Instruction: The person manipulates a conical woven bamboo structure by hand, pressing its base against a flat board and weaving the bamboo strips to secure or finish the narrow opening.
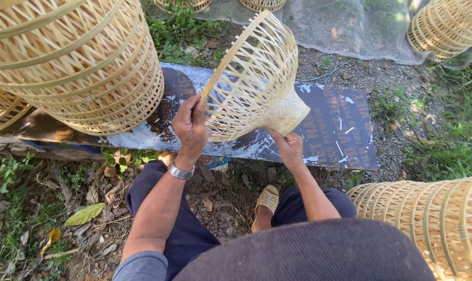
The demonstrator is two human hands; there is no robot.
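Observation:
A woven bamboo basket (256,78) with an open lattice body and a tightly woven narrow neck is held tilted above a dark painted board (340,130). My left hand (190,127), with a metal watch at the wrist, grips the basket's wide rim at its lower left. My right hand (289,148) holds the narrow woven neck from below. My knees and one sandalled foot (267,200) show beneath the basket.
A tall stack of similar baskets (85,62) lies at the left on the board. Another stack (433,218) lies at the lower right, a third (449,26) at the top right on a grey sheet (345,26). Gravel, leaves and grass surround the board.

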